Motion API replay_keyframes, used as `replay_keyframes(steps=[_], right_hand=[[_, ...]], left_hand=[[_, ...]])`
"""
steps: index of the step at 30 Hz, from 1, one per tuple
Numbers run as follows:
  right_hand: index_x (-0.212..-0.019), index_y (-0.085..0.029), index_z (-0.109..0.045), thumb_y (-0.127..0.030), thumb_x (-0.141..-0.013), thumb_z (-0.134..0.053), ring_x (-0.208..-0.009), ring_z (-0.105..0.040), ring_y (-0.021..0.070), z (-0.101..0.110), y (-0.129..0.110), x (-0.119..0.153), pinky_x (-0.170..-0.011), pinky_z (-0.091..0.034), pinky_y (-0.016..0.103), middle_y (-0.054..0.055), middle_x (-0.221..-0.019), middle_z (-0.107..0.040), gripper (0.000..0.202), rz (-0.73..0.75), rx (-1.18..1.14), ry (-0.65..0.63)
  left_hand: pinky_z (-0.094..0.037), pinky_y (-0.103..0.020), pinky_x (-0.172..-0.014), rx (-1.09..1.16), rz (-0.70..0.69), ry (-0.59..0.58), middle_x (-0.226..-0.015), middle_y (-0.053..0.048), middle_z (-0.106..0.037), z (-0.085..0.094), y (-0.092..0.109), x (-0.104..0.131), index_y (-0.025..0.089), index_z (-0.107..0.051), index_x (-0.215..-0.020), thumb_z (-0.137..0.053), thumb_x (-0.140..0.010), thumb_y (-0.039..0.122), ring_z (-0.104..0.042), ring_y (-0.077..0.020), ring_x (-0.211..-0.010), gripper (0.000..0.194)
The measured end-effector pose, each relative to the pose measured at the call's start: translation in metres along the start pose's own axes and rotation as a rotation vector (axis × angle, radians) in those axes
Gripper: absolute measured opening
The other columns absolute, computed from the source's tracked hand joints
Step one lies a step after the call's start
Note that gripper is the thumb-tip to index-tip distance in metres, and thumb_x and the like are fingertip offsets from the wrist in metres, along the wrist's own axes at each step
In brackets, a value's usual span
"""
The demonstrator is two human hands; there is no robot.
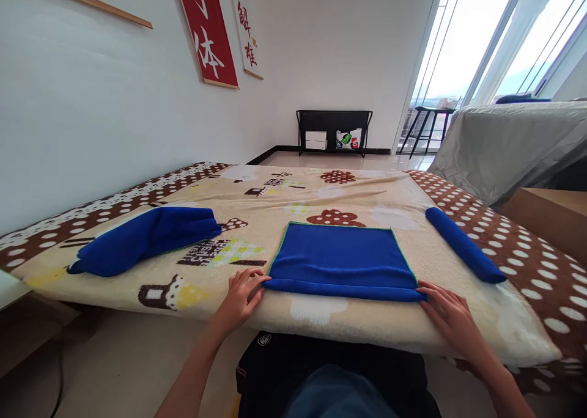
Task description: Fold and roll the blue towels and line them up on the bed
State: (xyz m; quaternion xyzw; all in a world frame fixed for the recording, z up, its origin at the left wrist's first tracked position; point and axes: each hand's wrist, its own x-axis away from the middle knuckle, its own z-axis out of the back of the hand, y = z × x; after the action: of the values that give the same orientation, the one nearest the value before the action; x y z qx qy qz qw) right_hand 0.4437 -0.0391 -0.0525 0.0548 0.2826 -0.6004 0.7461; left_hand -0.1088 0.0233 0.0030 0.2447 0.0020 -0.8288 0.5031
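A blue cloth (pixel 342 250) with green stitched edges lies flat in front of me, its near edge rolled into a narrow tube. My left hand (pixel 245 293) pinches the left end of that roll between thumb and fingers. At the right end, my right hand (pixel 447 311) grips the roll in the same way. Off to the left, a crumpled blue cloth (pixel 147 238) lies in a loose heap. On the right rests a tightly rolled blue cloth (pixel 465 244), apart from my right hand.
A cream patterned blanket (pixel 275 204) with a brown polka-dot border covers the surface under the cloths. Beyond it stands a black rack (pixel 334 121) against the wall. At right are a cardboard box (pixel 545 222), a grey-covered piece of furniture (pixel 504 143) and a stool (pixel 426 124).
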Motion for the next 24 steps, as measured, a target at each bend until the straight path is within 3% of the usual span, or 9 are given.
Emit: replay_keyframes(steps=[9,13,16,18,21,24], right_hand=[[-0.097,-0.026,-0.065,-0.05,-0.097,-0.038,-0.117,-0.053,0.0257,-0.001,-0.007,-0.018,-0.095,-0.04,0.044,0.005,-0.138,-0.055,0.037,-0.089,-0.008,0.056],[-0.086,-0.025,-0.065,-0.043,-0.098,-0.034,-0.118,-0.052,0.0252,0.003,-0.014,-0.017,-0.092,-0.039,0.043,0.003,-0.137,-0.055,0.038,-0.077,0.042,0.031],[-0.083,-0.023,-0.064,-0.041,-0.095,-0.038,-0.116,-0.053,0.0276,0.001,-0.021,-0.018,-0.092,-0.038,0.046,0.006,-0.132,-0.058,0.034,-0.085,0.151,0.082],[-0.087,-0.022,-0.063,-0.04,-0.092,-0.043,-0.117,-0.053,0.0306,-0.002,-0.031,-0.021,-0.096,-0.035,0.051,0.01,-0.13,-0.059,0.028,-0.12,0.235,0.189],[-0.102,-0.02,-0.063,-0.03,-0.091,-0.046,-0.117,-0.055,0.0298,-0.012,-0.063,-0.028,-0.101,-0.032,0.05,0.011,-0.129,-0.061,0.022,-0.099,0.25,0.331],[-0.118,-0.023,-0.06,-0.019,-0.093,-0.044,-0.115,-0.059,0.0218,-0.027,-0.11,-0.039,-0.102,-0.036,0.041,0.007,-0.126,-0.064,0.03,0.134,0.107,0.256]], left_hand=[[-0.041,-0.04,-0.092,0.081,0.101,0.014,-0.115,-0.007,-0.06,-0.001,0.004,-0.016,0.022,-0.061,-0.1,-0.034,-0.099,0.033,-0.052,-0.0247,-0.109,0.03],[-0.041,-0.041,-0.094,0.046,0.098,0.014,-0.12,-0.007,-0.059,0.004,0.006,-0.013,0.021,-0.062,-0.093,-0.032,-0.098,0.03,-0.051,-0.0251,-0.113,0.032],[-0.039,-0.046,-0.096,-0.045,0.108,0.027,-0.129,-0.008,-0.057,0.003,0.011,-0.012,0.021,-0.064,-0.086,-0.037,-0.094,0.026,-0.049,-0.029,-0.119,0.029],[-0.036,-0.05,-0.099,-0.131,0.154,0.091,-0.137,-0.009,-0.054,-0.002,0.021,-0.014,0.021,-0.064,-0.087,-0.042,-0.091,0.022,-0.046,-0.0323,-0.125,0.023],[-0.033,-0.053,-0.101,-0.208,0.178,0.228,-0.143,-0.013,-0.05,-0.016,0.051,-0.021,0.021,-0.063,-0.105,-0.044,-0.088,0.012,-0.045,-0.0337,-0.13,0.028],[-0.036,-0.049,-0.103,-0.139,-0.038,0.207,-0.14,-0.011,-0.054,-0.038,0.095,-0.034,0.023,-0.059,-0.122,-0.042,-0.087,0.005,-0.048,-0.0297,-0.13,0.044]])
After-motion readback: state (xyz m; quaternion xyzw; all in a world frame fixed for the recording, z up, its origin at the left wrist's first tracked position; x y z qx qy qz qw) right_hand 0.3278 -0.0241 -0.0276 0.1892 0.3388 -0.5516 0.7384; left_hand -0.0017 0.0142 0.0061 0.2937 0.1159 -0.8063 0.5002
